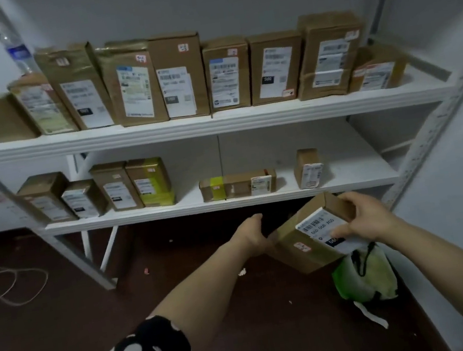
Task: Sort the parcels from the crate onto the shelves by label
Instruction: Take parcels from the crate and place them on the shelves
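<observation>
A brown cardboard parcel (297, 240) with a white shipping label is held tilted in front of the lower shelf (222, 203), below its front edge. My left hand (251, 235) grips the parcel's left end. My right hand (365, 217) holds its right end, thumb lying across the label. The upper shelf (204, 123) carries a full row of upright labelled parcels (132, 85). On the lower shelf, several parcels stand at the left (114, 186), a flat one (238, 185) lies in the middle and a small one (308, 168) stands further right. The crate is out of sight.
A green and white bag (365, 275) lies on the dark floor under the held parcel, by the right wall. A cable (9, 286) loops on the floor at the left. A plastic bottle (17, 54) leans at the upper shelf's left end. The shelf's slanted legs (87, 263) reach the floor.
</observation>
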Demonstrator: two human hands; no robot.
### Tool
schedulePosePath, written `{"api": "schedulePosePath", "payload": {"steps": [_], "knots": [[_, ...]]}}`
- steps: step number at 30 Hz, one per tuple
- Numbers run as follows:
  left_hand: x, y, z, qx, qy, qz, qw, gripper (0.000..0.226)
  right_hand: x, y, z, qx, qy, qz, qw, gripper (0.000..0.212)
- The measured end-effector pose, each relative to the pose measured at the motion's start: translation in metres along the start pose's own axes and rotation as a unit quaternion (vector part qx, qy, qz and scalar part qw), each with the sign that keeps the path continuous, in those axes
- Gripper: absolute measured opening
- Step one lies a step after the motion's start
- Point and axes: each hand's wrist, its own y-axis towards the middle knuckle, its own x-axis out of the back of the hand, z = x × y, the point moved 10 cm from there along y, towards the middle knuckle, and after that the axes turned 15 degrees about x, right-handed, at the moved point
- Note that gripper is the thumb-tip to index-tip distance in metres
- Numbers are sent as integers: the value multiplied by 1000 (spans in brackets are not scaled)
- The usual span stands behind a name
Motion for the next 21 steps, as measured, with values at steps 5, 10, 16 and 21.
{"api": "schedulePosePath", "payload": {"steps": [5,10,16,21], "knots": [[30,45,34,62,56,-30,996,67,-17,60,-4,-3,-33,30,999,57],[59,120,40,66,124,-63,988,52,-28,124,-6,-5,-67,54,996,66],[88,222,23,41,208,-102,972,50,-35,204,-8,-4,-136,94,986,66],[92,293,6,18,262,-113,958,47,-32,251,-16,18,-194,115,974,60]]}}
